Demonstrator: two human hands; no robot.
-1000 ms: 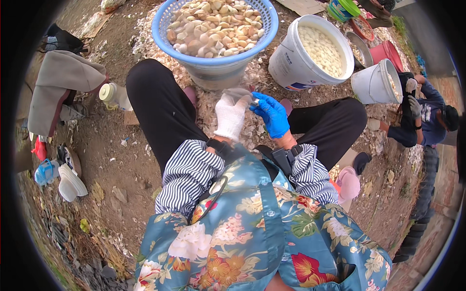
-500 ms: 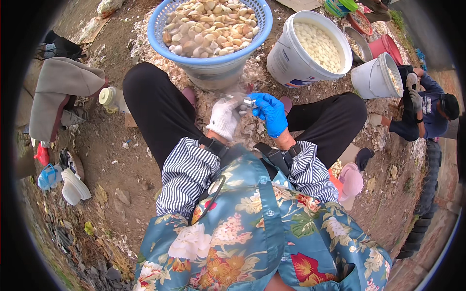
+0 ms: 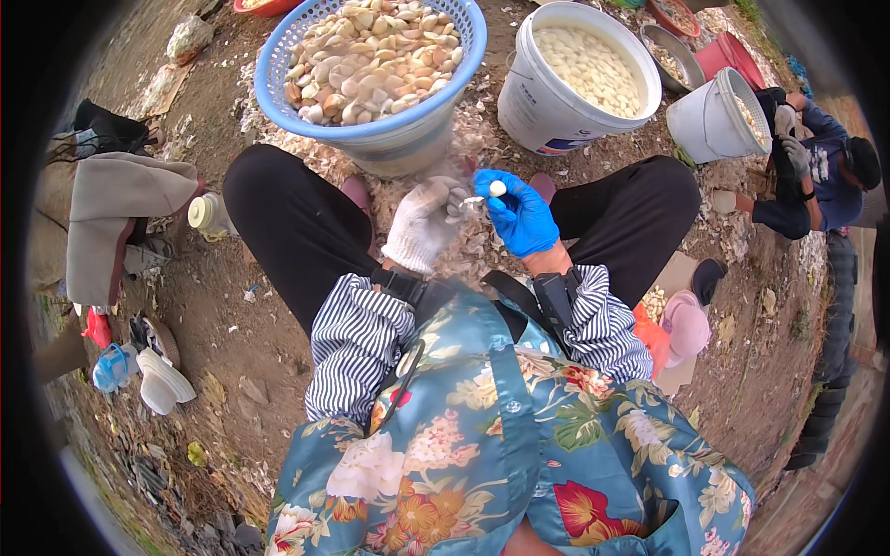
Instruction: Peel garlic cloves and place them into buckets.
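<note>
Blue-gloved right hand (image 3: 518, 218): is pinching one smooth white peeled garlic clove (image 3: 498, 188) at its fingertips, perhaps risking a drop if grip is loosening. White-knit-gloved left hand (image 3: 426, 222): is curling alongside (contents unclear).

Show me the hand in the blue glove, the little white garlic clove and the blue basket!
Right hand (image 3: 524, 221), head view: back of its glove.
Garlic clove (image 3: 498, 188), head view: its smooth middle.
Blue basket (image 3: 345, 132), head view: its near rim.
</note>
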